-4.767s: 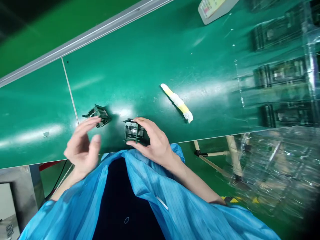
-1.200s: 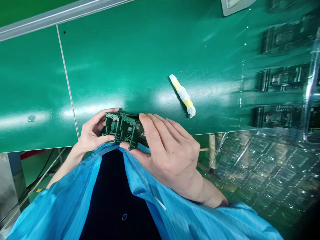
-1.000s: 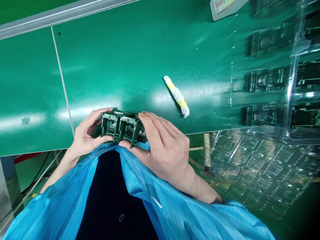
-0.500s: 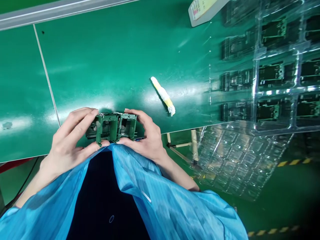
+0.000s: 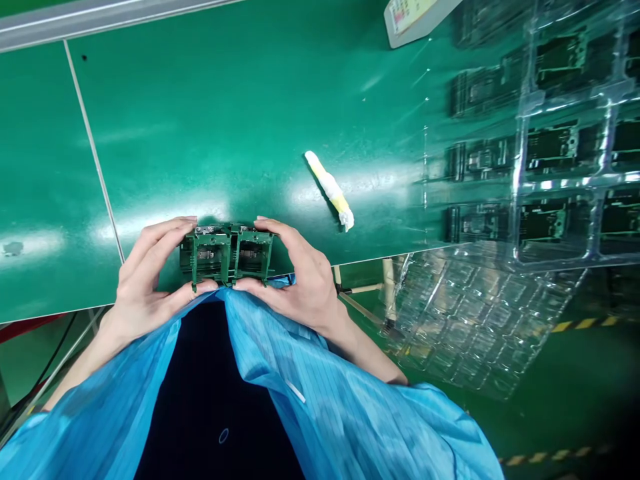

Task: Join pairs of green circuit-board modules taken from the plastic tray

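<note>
Two dark green circuit board assemblies stand side by side at the table's front edge, close to my body. My left hand [image 5: 153, 270] grips the left circuit board assembly [image 5: 210, 257], fingers at its far side and thumb at its near side. In the same way my right hand [image 5: 297, 277] holds the right circuit board assembly [image 5: 253, 257]. The inner sides of the two touch or nearly touch; whether they are joined I cannot tell. A white and yellow stick-like tool [image 5: 330, 190], wrapped in part, lies on the table beyond my right hand.
On the right, a clear plastic tray [image 5: 516, 160] holds several similar green assemblies. Another clear tray [image 5: 465, 320] sits lower, below the table edge. A white labelled box [image 5: 417, 23] stands at the back of the green table [image 5: 225, 120].
The left assembly has turned so its open front faces me more squarely. Both hands have shifted slightly right, still holding the assemblies. The view has moved a little.
</note>
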Available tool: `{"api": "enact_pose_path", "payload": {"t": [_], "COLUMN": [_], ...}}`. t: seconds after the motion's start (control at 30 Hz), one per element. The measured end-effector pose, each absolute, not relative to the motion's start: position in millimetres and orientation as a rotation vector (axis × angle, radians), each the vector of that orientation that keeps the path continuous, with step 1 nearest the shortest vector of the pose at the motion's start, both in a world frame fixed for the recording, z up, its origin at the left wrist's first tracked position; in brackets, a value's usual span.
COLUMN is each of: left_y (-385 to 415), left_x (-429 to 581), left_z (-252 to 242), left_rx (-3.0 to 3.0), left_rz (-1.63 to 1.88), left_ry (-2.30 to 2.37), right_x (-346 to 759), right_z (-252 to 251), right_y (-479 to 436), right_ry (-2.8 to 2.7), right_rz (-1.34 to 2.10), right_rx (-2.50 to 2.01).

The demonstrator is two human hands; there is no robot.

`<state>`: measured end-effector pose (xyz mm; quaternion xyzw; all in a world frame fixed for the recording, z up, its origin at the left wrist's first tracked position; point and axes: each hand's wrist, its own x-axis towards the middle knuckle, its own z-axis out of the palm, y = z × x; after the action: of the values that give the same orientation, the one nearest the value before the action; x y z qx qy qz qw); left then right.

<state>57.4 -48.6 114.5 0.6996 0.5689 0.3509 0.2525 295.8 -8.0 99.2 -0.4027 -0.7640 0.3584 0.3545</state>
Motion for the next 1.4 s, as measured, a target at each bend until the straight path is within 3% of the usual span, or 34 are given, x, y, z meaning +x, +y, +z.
{"api": "enact_pose_path", "payload": {"t": [1.03, 1.4], "left_y": [-47.8, -55.6], "left_x": [62.9, 63.5], "left_z": [114.1, 122.4], "left_rx": [1.781, 1.453], "left_rz": [1.032, 0.842], "left_ry": [1.443, 1.467], "right_x": [297.1, 303.9], "right_z": [105.1, 119.1], "right_y": [-9.1, -12.6], "right_ry": [-2.071, -2.146], "right_rz": [0.787, 0.997], "right_rx": [-1.061, -1.175]}}
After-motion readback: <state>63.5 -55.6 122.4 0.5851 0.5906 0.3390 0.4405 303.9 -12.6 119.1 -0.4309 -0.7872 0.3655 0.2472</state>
